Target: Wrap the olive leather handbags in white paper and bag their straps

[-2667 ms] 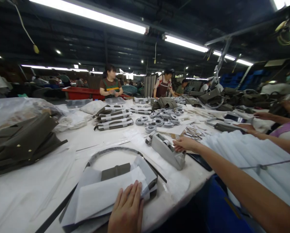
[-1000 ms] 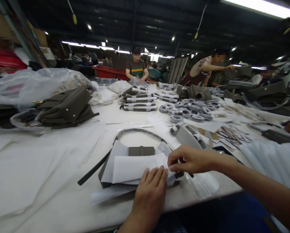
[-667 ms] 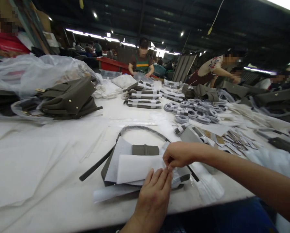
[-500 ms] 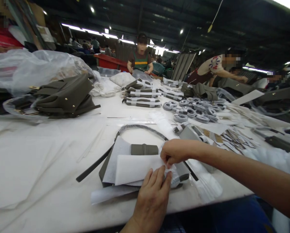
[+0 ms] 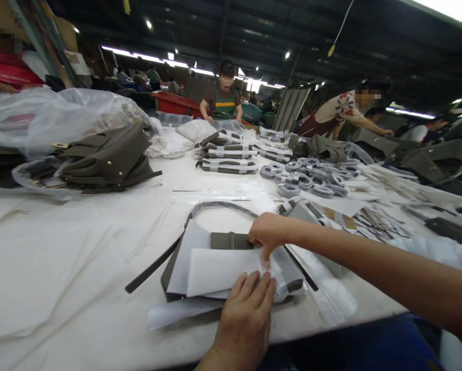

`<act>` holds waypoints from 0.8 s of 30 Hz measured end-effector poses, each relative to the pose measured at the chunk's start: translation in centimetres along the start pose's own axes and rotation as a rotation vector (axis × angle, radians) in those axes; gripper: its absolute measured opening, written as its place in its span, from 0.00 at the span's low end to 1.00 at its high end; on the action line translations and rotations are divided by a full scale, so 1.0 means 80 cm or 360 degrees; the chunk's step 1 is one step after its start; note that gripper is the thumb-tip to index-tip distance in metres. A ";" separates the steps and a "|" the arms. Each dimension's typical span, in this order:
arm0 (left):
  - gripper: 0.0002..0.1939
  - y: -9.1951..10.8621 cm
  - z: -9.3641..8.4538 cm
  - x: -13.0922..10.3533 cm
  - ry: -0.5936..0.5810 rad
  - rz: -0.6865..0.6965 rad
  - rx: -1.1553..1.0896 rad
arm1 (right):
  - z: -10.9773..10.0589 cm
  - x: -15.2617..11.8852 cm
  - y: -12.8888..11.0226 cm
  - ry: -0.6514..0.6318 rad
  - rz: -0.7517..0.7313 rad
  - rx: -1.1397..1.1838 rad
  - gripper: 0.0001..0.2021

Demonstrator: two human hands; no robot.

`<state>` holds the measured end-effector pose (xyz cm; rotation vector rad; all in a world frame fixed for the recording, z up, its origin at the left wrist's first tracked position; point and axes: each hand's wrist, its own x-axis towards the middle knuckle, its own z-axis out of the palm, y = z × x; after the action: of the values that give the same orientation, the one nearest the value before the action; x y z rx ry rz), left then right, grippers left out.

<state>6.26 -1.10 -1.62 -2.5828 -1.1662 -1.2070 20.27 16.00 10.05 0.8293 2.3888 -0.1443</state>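
Olive handbag [image 5: 223,240], one: lying at the worktop's [image 5: 192,180] 6 o'clock side, handle [image 5: 228,205] towards 12. White sheet [image 5: 215,269], one: upon it. Left hand [image 5: 243,320]: fingers flat, narrowly spaced, at the sheet's 5 o'clock. Right hand [image 5: 270,232]: fingers curled, thumb down, at 2 (grip: cannot tell). Risk: uneven pressure might crease the sheet.

From the wearer's head, the one camera is looking forward and down across the desk [image 5: 68,257], facing the far ceiling lights [image 5: 149,57] at upper left, with the left hand [image 5: 246,314] nearby at lower centre.
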 end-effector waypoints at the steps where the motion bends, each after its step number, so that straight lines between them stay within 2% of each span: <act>1: 0.20 0.000 0.000 0.000 0.0005 -0.0003 0.0000 | 0.004 0.001 0.006 0.0013 0.0007 0.0101 0.23; 6: 0.20 0.000 0.001 0.001 0.0043 -0.0021 -0.0036 | 0.030 0.009 0.037 0.0090 0.0112 0.0689 0.23; 10: 0.21 0.000 0.002 0.000 0.0006 -0.0011 -0.0002 | 0.038 0.018 0.061 0.0264 0.0253 0.0828 0.18; 13: 0.21 0.000 0.004 -0.002 0.0040 0.0017 0.0019 | 0.036 0.013 0.068 0.0418 0.0380 0.0880 0.16; 16: 0.21 -0.001 0.006 -0.002 0.0081 0.0040 0.0038 | 0.043 -0.005 0.058 0.0463 0.0336 0.0996 0.25; 20: 0.20 -0.001 0.003 0.001 0.0045 0.0022 0.0054 | 0.065 -0.022 0.035 0.0350 0.0213 0.1163 0.46; 22: 0.20 -0.001 0.000 0.003 -0.0006 0.0026 0.0064 | 0.075 -0.017 0.031 0.0323 0.0224 0.1231 0.49; 24: 0.21 0.000 -0.002 0.004 -0.0047 0.0043 0.0073 | 0.082 -0.005 0.034 0.0332 0.0234 0.1298 0.45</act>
<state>6.26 -0.96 -1.31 -2.5827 -1.1461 -1.1273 25.47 16.07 5.21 1.4280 2.4353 -1.0650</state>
